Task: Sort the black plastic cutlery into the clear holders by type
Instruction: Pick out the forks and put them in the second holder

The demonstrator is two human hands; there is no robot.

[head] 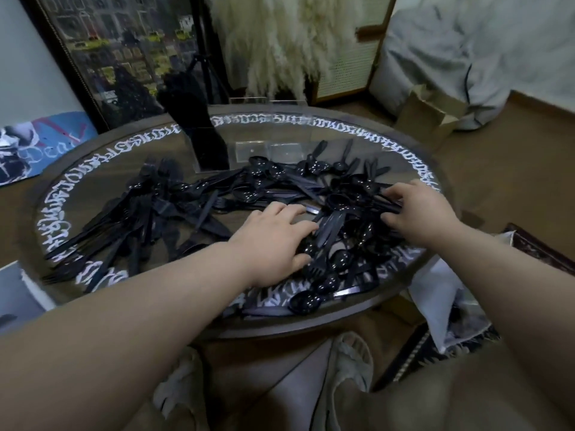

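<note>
Looks like someone's living room at home: big black-framed city poster [124, 54] leaning on the wall, fluffy pampas grass [286, 35], grey beanbag [479, 57], carpeted floor [504, 169].

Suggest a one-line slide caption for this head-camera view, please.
Both hands, left hand and right hand, reach into black plastic cutlery piled on a round glass table.
</note>
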